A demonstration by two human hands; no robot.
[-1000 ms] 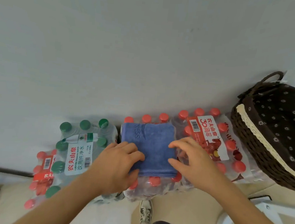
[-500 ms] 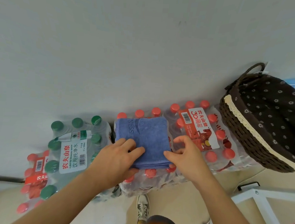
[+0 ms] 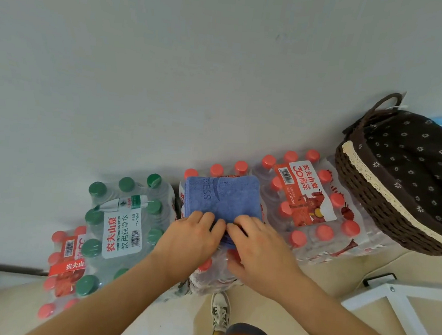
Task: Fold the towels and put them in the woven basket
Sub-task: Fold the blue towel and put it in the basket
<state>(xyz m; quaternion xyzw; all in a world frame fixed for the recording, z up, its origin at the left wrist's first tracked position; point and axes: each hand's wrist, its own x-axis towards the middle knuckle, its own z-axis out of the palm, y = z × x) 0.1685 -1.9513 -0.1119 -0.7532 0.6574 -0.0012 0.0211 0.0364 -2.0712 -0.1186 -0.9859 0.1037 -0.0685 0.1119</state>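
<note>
A folded blue towel is being carried on top of a shrink-wrapped pack of red-capped bottles standing against the wall. The towel's near edge is being covered by both hands, which are being held side by side with the fingertips almost meeting. The left hand is being laid over the near-left corner, fingers curled onto the cloth; the right hand is being pressed on the near-right corner, its thumb down against the pack's front. Whether the edge is being pinched or only pressed cannot be told. The woven basket, lined in dark flowered fabric, is being kept well apart at the right, beyond a second red-capped pack. A green-capped pack is being seen just left of the towel's pack.
</note>
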